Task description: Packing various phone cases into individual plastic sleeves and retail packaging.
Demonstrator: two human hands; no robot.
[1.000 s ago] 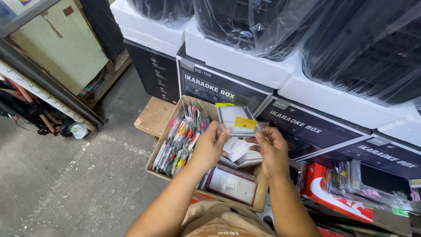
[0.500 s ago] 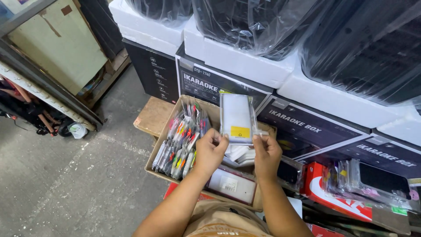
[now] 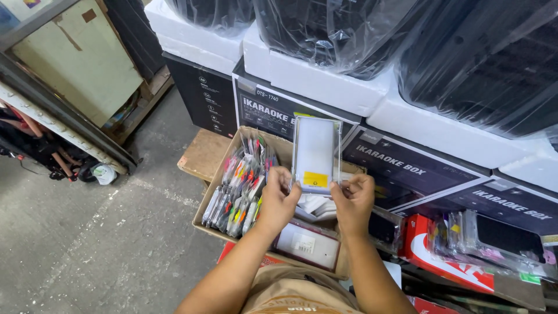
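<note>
Concrete floor, stacked black printed cartons under white foam blocks behind. Open cardboard box sits at the cartons' foot; a row of small colourful packets stands along its left wall, flat white packs toward its near edge.

Clear flat plastic case, yellow sticker low on its face, held upright above the box's far edge. Long axis vertical; body extends up from the fingers.

Left hand pinches the lower left corner; right hand pinches the lower right corner. Both grasp the case, equally near.
</note>
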